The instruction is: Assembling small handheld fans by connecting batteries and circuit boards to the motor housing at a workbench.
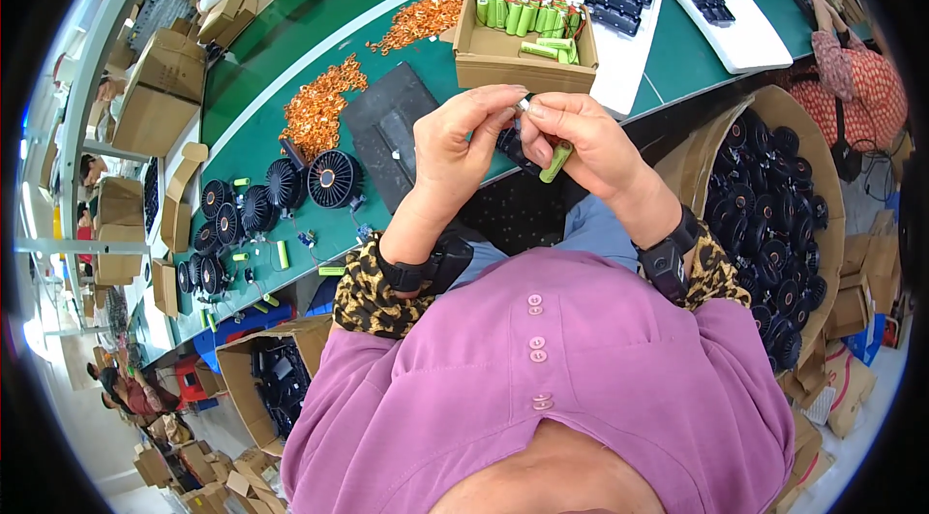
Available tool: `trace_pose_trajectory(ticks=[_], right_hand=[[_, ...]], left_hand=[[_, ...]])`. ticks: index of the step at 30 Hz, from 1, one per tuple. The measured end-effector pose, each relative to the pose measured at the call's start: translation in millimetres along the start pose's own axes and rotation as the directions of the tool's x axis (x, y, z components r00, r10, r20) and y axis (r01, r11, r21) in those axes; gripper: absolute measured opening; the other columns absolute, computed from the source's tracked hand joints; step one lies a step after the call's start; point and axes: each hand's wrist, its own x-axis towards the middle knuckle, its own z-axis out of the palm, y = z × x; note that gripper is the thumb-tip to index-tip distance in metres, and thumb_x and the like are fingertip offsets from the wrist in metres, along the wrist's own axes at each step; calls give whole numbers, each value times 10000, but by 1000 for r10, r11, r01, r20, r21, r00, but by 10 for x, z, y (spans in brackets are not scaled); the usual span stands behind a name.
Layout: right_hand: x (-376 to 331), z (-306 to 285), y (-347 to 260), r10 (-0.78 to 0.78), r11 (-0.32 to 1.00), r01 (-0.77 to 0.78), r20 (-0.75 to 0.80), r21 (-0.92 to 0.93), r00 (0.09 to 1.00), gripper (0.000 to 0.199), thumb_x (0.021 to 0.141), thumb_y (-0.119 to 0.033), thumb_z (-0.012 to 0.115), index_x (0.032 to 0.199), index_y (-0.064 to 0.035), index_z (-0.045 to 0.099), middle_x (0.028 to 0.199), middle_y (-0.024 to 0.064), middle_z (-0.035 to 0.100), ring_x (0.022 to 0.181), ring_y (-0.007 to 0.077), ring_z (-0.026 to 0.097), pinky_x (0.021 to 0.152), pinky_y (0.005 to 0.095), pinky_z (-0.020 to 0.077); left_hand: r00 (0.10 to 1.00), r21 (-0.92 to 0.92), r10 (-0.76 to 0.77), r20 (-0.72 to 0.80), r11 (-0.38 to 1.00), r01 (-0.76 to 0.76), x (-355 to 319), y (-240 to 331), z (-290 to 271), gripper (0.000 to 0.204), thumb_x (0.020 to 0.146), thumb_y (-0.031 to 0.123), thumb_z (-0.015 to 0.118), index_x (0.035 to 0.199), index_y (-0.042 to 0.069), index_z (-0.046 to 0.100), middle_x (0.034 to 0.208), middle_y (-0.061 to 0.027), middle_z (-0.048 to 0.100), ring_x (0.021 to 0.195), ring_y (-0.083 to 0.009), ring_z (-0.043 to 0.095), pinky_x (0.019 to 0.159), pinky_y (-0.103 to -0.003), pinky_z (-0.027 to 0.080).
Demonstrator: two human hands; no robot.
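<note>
In front of my chest, my left hand (463,138) and my right hand (588,144) meet with fingertips pinched around a small white piece (524,105), possibly a connector. A green cylindrical battery cell (556,163) sticks out below the curled fingers of my right hand. Between the hands shows a dark part (518,150), mostly hidden, whose kind I cannot make out. Just beyond them, a cardboard box (523,75) on the green table holds several green battery cells (523,16) with red wires.
White foam trays (619,59) with black parts stand at the far right. Orange pieces (319,112) lie heaped near a dark flat board (387,117). Black fans (335,178) and loose cells cover the left. A carton (827,151) of fans stands right. Other people sit around the table.
</note>
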Motion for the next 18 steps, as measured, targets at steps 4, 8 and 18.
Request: trace_pose_trajectory(ticks=[4, 8, 18], right_hand=[[0, 28, 16, -34, 996, 31, -45, -79, 998, 254, 892, -186, 494, 729, -11, 580, 604, 5, 507, 537, 73, 458, 497, 210, 358], [-8, 91, 2, -49, 970, 24, -98, -241, 994, 282, 906, -203, 488, 714, -10, 564, 598, -4, 488, 516, 57, 424, 463, 194, 313], [221, 490, -409, -2, 994, 37, 315, -107, 949, 267, 924, -186, 455, 759, 1, 552, 559, -7, 439, 502, 51, 382, 466, 188, 292]], left_hand=[[997, 51, 73, -19, 996, -72, -31, -17, 2, 177, 765, -37, 592, 916, 43, 636, 904, -109, 651, 773, -224, 646, 654, -284, 520], [990, 109, 138, 15, 984, -138, -54, 6, -62, 231, 746, -52, 597, 949, 48, 644, 924, -117, 651, 821, -218, 647, 691, -269, 520], [860, 44, -87, 502, 996, 75, -45, 25, -447, 775, 565, 245, 810, 1216, 36, 446, 1050, -155, 579, 999, -291, 559, 850, -345, 435]])
